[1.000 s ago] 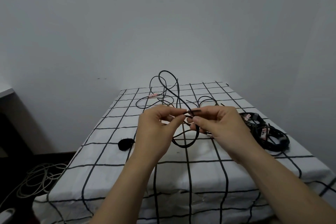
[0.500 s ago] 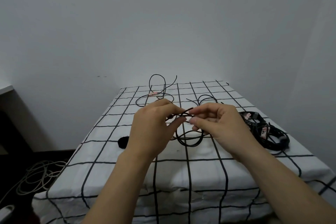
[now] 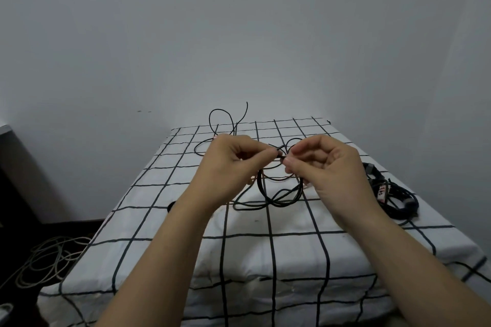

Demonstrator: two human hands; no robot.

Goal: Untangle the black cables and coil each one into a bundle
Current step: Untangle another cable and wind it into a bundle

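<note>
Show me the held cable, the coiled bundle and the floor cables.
black cable point(image 3: 261, 190): head view, hanging loop.
coiled bundle point(image 3: 406, 207): head view, outer coils.
floor cables point(image 3: 46, 259): head view, pale loops.

Pale tag point(image 3: 381, 190), wrapped on the coiled cable bundle point(image 3: 398, 203) lying at the right edge of the checked cloth point(image 3: 239, 247). Dark printed characters are borne on it, but they are too small and tilted to be read.

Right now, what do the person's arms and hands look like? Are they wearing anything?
They are bare. The left hand and right hand have no gloves, and I can see no rings. The left forearm and right forearm show no sleeves, watch or bracelet as far as the picture reaches.
</note>
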